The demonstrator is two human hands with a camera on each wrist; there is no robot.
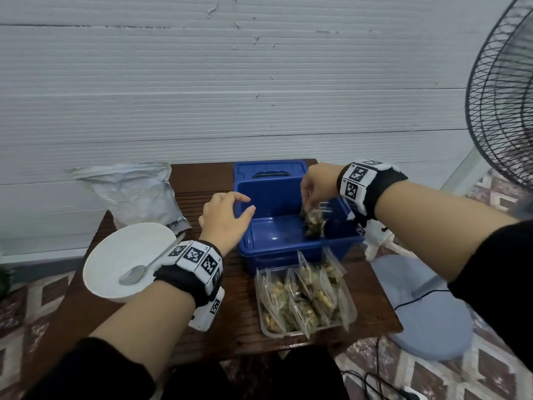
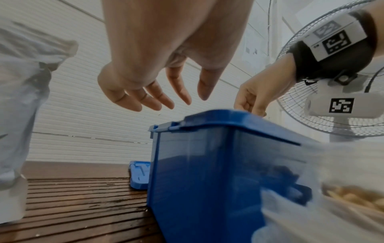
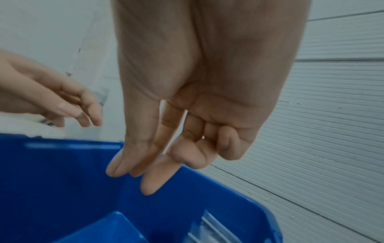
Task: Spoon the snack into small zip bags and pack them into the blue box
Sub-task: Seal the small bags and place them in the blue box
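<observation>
Blue box (image 1: 288,249) stands open on the wooden table (image 1: 202,180), one filled zip bag (image 1: 313,222) inside beneath the loosely spread fingers of the right hand (image 1: 317,183), while the left hand (image 1: 227,217), fingers apart, hovers beside its rim.

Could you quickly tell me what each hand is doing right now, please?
Left hand: open, holding nothing, beside the blue box.
Right hand: above the zip bag in the box; grip cannot be told.
</observation>
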